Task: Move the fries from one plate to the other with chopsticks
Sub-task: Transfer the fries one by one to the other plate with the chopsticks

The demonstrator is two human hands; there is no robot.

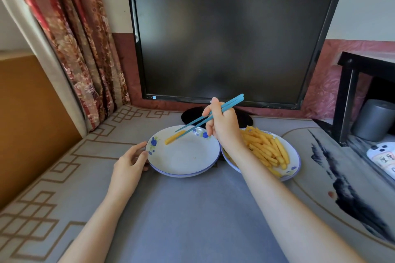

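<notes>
Two white plates with blue flower rims stand side by side on the table. The left plate [186,168] holds a single fry [173,137] near its far left side. Several fries [266,145] are piled on the right plate [296,168]. My right hand [222,126] grips a pair of blue chopsticks [210,116] above the left plate; their tips lie at the single fry, and whether they touch it I cannot tell. My left hand [130,162] holds the left plate's rim with thumb and fingers.
A black monitor [233,47] on a round stand rises just behind the plates. A floral curtain [81,49] hangs at the left. At the right are a black shelf [350,96], a grey can [374,119] and a white power strip [382,158].
</notes>
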